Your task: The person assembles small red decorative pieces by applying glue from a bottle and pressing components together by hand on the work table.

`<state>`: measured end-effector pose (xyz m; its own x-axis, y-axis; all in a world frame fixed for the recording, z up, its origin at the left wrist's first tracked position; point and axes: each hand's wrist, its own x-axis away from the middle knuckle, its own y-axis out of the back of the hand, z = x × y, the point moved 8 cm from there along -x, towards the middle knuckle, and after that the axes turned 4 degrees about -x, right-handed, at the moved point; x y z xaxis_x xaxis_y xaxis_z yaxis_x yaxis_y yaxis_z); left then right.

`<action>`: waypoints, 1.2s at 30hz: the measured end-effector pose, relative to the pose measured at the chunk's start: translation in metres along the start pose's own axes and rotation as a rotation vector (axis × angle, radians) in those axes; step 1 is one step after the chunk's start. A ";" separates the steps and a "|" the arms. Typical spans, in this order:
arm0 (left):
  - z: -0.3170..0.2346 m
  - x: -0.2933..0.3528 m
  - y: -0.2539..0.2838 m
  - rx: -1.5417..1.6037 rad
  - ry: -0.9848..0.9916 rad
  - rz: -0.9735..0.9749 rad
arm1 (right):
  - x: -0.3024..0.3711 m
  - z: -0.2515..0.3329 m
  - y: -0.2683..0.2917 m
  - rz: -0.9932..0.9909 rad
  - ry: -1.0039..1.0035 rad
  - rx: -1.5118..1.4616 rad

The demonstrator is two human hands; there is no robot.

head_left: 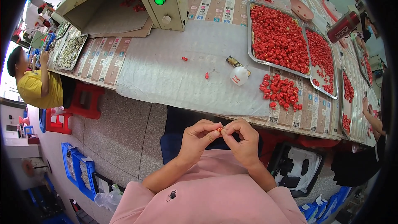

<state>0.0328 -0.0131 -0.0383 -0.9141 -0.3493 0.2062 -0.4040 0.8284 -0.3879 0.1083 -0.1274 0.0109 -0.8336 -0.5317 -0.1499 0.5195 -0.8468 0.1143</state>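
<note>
My left hand and my right hand meet just in front of the table's near edge, above my lap. Fingertips of both are pinched round a small red piece, partly covered by the fingers. On the white sheet beyond them lie two loose red pieces, one red piece nearer and another red piece farther off. To the right sits a heap of similar glossy red pieces. A small white squeeze bottle stands beside it, with a dark patterned cylinder close behind.
Metal trays of red pieces fill the right side. A beige machine with red and green lights stands at the far left. A person in yellow sits left, near red stools; another person's hand is at right. Blue crates are on the floor.
</note>
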 end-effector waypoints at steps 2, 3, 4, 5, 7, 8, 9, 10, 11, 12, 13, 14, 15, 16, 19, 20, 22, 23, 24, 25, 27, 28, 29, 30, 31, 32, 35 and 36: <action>-0.003 0.001 -0.002 -0.033 -0.032 -0.005 | 0.000 0.002 0.000 -0.004 0.015 0.008; -0.007 0.001 -0.002 -0.064 -0.064 -0.007 | 0.001 0.004 0.001 -0.009 0.031 0.019; -0.006 0.001 -0.003 -0.064 -0.065 -0.005 | 0.001 0.004 0.001 -0.011 0.033 0.019; -0.005 0.001 -0.003 -0.059 -0.068 0.002 | 0.002 0.005 0.002 -0.016 0.038 0.021; -0.006 0.001 -0.004 -0.054 -0.069 0.010 | 0.001 0.005 0.003 -0.022 0.042 0.023; -0.003 0.000 -0.004 -0.020 -0.027 0.016 | 0.001 0.008 0.003 -0.017 0.056 0.034; -0.001 0.000 -0.005 0.014 0.015 0.023 | 0.001 0.010 0.003 -0.012 0.070 0.046; 0.000 0.000 -0.005 0.013 0.015 0.024 | 0.001 0.010 0.004 -0.013 0.071 0.046; 0.004 0.000 -0.004 0.059 0.046 0.028 | 0.002 0.011 0.004 -0.009 0.094 0.059; 0.008 0.001 -0.004 0.106 0.079 0.032 | 0.002 0.012 0.004 -0.005 0.116 0.072; 0.008 0.001 -0.005 0.105 0.079 0.033 | 0.002 0.012 0.004 -0.006 0.116 0.071; 0.006 0.002 -0.006 0.086 0.061 0.020 | 0.002 0.012 0.004 -0.007 0.114 0.069; 0.004 0.002 -0.006 0.067 0.044 0.007 | 0.002 0.012 0.004 -0.008 0.112 0.067; 0.004 0.003 -0.006 0.066 0.043 0.008 | 0.002 0.012 0.004 -0.009 0.113 0.066; -0.003 0.003 -0.007 -0.041 -0.053 0.010 | 0.004 0.014 0.004 0.018 0.178 0.099; -0.003 0.003 -0.008 -0.032 -0.044 0.010 | 0.004 0.013 0.004 0.015 0.172 0.093; -0.002 0.004 -0.008 -0.026 -0.037 0.010 | 0.005 0.013 0.004 0.011 0.167 0.085; -0.002 0.004 -0.008 -0.035 -0.052 0.016 | 0.006 0.010 0.006 -0.006 0.125 0.064; -0.003 0.004 -0.009 -0.045 -0.066 0.021 | 0.007 0.007 0.007 -0.023 0.084 0.042; -0.004 0.005 -0.010 -0.048 -0.068 0.021 | 0.007 0.009 0.007 -0.024 0.086 0.040; -0.001 0.007 -0.012 0.036 0.002 0.012 | 0.008 0.011 0.010 -0.042 0.023 0.043; -0.002 0.008 -0.015 0.033 0.000 0.018 | 0.008 0.013 0.011 -0.048 0.027 0.042; -0.003 0.009 -0.017 0.066 -0.001 0.019 | 0.009 0.015 0.012 -0.046 0.032 0.054; -0.004 0.009 -0.019 0.097 -0.004 0.021 | 0.009 0.018 0.014 -0.045 0.039 0.065; -0.006 0.011 -0.021 0.094 -0.007 0.028 | 0.011 0.020 0.016 -0.052 0.045 0.065; -0.008 0.012 -0.024 0.105 -0.010 0.035 | 0.013 0.023 0.018 -0.047 0.071 0.071; -0.011 0.016 -0.031 0.107 -0.033 0.061 | 0.018 0.033 0.024 -0.046 0.099 0.081; -0.012 0.017 -0.033 0.100 -0.046 0.068 | 0.020 0.035 0.025 -0.040 0.092 0.082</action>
<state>0.0307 -0.0408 -0.0111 -0.9393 -0.3153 0.1356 -0.3403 0.8040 -0.4877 0.0977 -0.1585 0.0451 -0.8306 -0.5002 -0.2447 0.4662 -0.8650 0.1857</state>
